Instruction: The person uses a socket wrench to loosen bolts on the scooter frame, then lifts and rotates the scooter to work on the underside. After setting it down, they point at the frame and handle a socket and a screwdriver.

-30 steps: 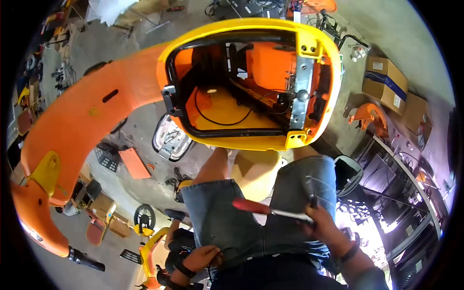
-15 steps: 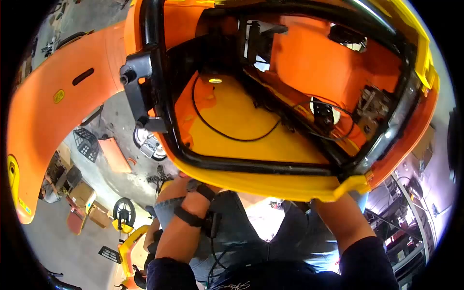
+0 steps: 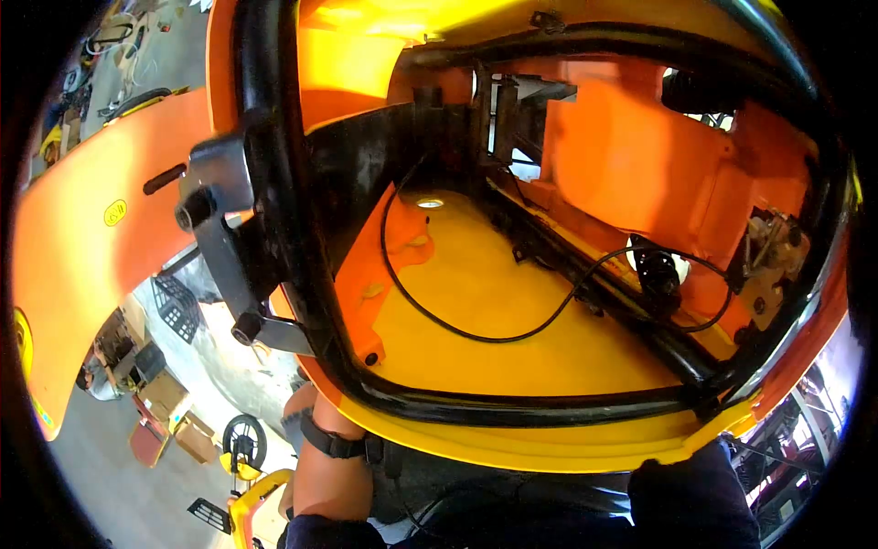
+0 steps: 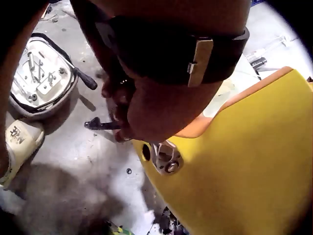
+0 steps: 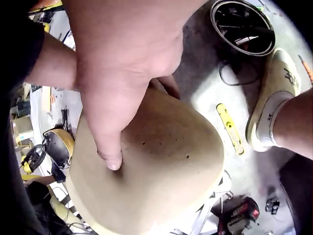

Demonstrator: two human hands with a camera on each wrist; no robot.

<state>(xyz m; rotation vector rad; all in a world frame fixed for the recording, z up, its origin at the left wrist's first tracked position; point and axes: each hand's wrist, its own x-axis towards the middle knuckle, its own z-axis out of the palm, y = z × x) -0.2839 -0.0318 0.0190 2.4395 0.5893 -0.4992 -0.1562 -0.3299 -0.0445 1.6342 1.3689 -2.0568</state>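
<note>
My left hand (image 4: pixel 120 110) is below the yellow panel (image 4: pixel 244 161), with a short dark bolt-like piece (image 4: pixel 100 125) pinched in its fingers. A round opening and metal fittings (image 4: pixel 166 159) show in that panel beside the hand. My right hand (image 5: pixel 122 93) grips a tan rounded seat (image 5: pixel 171 152); the thumb lies on top and the other fingers pass over the edge, mostly hidden. In the head view, the yellow-orange body shell (image 3: pixel 476 311) with its black tube frame (image 3: pixel 540 409) fills the scene and hides both hands; only the left forearm and right sleeve show.
A black cable (image 3: pixel 494 339) loops inside the shell. A black bracket (image 3: pixel 229 242) juts from its left side. On the floor lie a pale tray of small parts (image 4: pixel 44 76), a yellow strip (image 5: pixel 230 128) and a dark round bin (image 5: pixel 243 27).
The head view has moved in close over the shell. The red-handled screwdriver that my right hand held over the lap is out of sight, and both hands have gone down under the yellow rim.
</note>
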